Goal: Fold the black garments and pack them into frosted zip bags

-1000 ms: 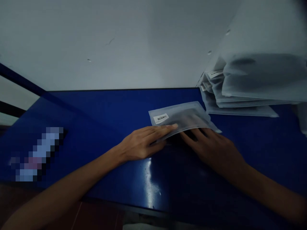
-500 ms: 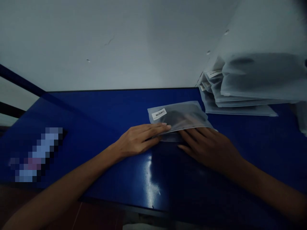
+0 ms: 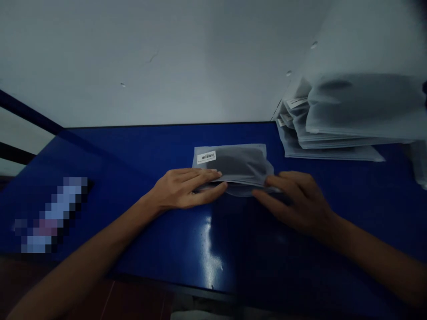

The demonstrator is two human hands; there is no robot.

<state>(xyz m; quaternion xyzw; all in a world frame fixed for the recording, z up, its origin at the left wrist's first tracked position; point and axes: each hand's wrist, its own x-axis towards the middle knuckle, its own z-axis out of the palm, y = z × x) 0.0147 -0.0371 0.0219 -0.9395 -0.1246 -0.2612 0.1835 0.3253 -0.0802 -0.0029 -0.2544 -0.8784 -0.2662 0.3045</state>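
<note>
A frosted plastic bag [image 3: 238,162] with dark contents lies on the blue table, its near edge slightly gaping. On its upper left part is a white barcode label [image 3: 206,157]. My left hand [image 3: 183,189] has its fingers over the bag's near left edge, the thumb below the edge, closed on the bag. At the near right corner, my right hand [image 3: 296,198] has thumb and forefinger on either side of the bag's edge, slightly blurred.
Several similar filled bags [image 3: 353,115] are stacked at the back right against the pale wall [image 3: 167,62]. A pixelated flat object [image 3: 56,213] lies on the left of the blue table [image 3: 140,151]. Another plastic item [image 3: 420,162] shows at the right edge.
The bag has shifted left and turned slightly. My left hand has moved left with it. My right hand has come out from inside the bag and now sits at its near right corner.
</note>
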